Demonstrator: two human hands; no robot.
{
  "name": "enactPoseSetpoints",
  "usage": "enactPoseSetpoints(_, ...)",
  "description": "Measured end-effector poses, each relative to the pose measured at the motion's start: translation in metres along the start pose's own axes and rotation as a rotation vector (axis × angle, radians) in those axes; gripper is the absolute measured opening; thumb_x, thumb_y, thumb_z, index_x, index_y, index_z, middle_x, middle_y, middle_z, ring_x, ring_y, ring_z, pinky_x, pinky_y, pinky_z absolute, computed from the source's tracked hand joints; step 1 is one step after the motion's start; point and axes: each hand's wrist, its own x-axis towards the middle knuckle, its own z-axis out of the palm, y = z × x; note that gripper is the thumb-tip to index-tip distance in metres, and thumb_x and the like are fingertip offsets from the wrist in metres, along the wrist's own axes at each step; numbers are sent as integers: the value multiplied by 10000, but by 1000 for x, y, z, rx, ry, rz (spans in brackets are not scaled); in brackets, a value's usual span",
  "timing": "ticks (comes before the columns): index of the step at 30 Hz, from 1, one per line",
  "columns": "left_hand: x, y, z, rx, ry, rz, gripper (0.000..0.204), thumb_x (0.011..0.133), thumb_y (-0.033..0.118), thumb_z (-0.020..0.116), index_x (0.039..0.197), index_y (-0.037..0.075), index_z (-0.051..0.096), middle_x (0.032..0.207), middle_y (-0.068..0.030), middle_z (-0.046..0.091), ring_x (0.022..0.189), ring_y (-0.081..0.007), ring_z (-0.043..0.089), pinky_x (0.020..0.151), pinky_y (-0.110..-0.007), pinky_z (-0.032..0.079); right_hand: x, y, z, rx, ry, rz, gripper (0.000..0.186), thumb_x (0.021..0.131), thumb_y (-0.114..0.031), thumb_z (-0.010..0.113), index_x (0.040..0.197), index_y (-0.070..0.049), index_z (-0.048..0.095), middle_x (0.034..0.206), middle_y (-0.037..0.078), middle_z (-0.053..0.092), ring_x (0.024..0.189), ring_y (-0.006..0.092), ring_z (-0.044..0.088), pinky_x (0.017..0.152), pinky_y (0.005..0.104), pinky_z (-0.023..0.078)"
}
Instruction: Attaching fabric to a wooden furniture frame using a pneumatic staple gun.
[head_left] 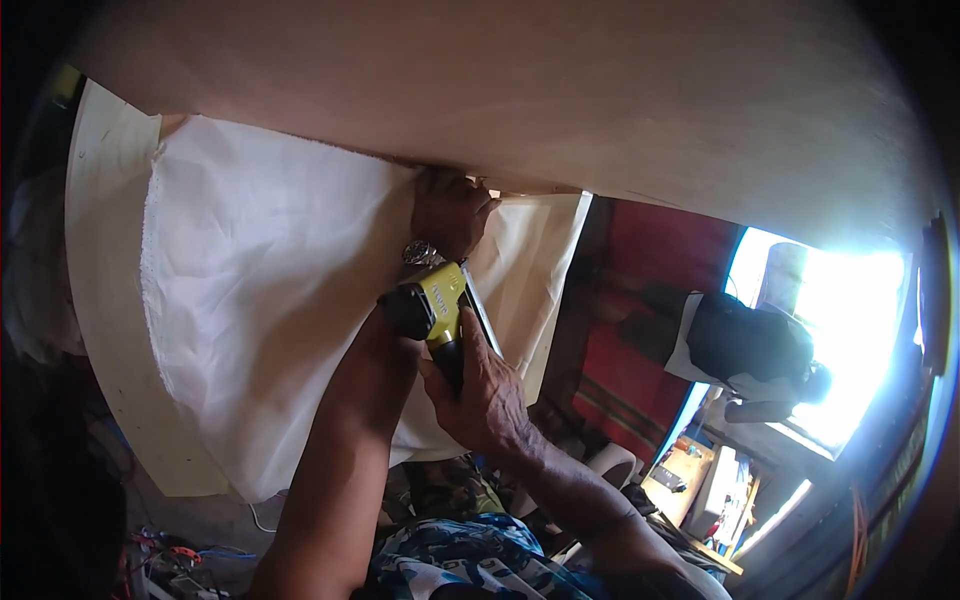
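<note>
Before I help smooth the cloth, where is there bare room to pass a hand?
The white fabric is bare between its frayed left edge and the left forearm. It's crowded below the wooden panel, around the left grip and the staple gun in the right grip.

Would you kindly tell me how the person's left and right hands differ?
The left hand is up at the white cloth's top edge; the right hand is lower in the picture. The right hand grips a yellow tool; whether the curled left hand holds anything is unclear. A watch sits below the left hand; none shows by the right hand. Both hands are ungloved.
</note>
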Motion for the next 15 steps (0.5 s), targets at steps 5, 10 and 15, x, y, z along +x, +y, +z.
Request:
enactPoseSetpoints(5, 1, 1, 10, 99, 7, -37, 176, 811, 331, 673, 849, 165, 718, 951, -35, 676, 1055, -243, 554, 970, -482, 397, 15, 11, -6, -44, 57, 36, 757, 913, -319, 650, 1410, 126, 291, 1075, 340, 614, 903, 446, 665, 724, 484, 556)
enactPoseSetpoints(10, -15, 2, 49, 63, 90, -86, 374, 763, 360, 671, 1072, 148, 664, 1024, -59, 663, 1064, -286, 564, 937, -463, 428, 54, 36, -6, -86, 240, 155, 764, 908, -304, 631, 1424, 135, 276, 1100, 315, 622, 927, 434, 657, 782, 479, 535)
enactPoseSetpoints(15, -38, -53, 77, -763, 205, -466, 378, 719, 335, 697, 1024, 114, 667, 1040, -96, 653, 1015, -304, 571, 872, -458, 451, 85, 41, 33, 13, 456, 124, 718, 914, -296, 632, 1397, 146, 338, 1124, 348, 610, 967, 461, 648, 816, 485, 533)
